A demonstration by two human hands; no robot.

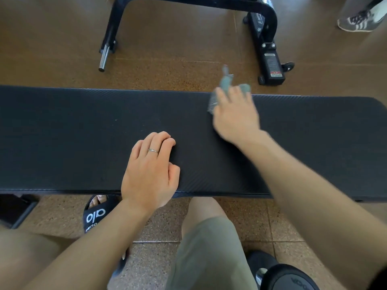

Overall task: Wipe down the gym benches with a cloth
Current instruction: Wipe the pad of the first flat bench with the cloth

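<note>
Near edge, 6 o'clock: person's bent knee in olive shorts (207,243), black slide sandal (95,216) at 7 o'clock on the tiled floor (159,222), a dark dumbbell (289,279) at 5 o'clock; just beyond, the black bench pad (73,132) runs w/ its long axis 9-to-3 across the whole view; left hand (149,172) rests on the pad's near half, about centre, fingers loosely curled and holding nothing, a ring on one finger, looks like it's bracing; right hand (234,114) is further out toward 1 o'clock, at the pad's far edge, blurred from motion; it's on top of the grey cloth (226,82), which bunches under and past the fingertips, partly over the far edge; can't tell whether fingers pinch the cloth or press it flat, too smeared; cloth lies ahead of the right hand and slightly left of it, well apart from the left hand, so right hand is plainly the working one; judging by layout, strokes need to follow the pad's 9-3 axis, w/ the long stretch toward 9 o'clock and the short end toward 3 both in reach; far side, 12 o'clock: black machine frame (266,28) on brown floor; 1-2 o'clock corner, another person's sneaker (356,23)
</note>
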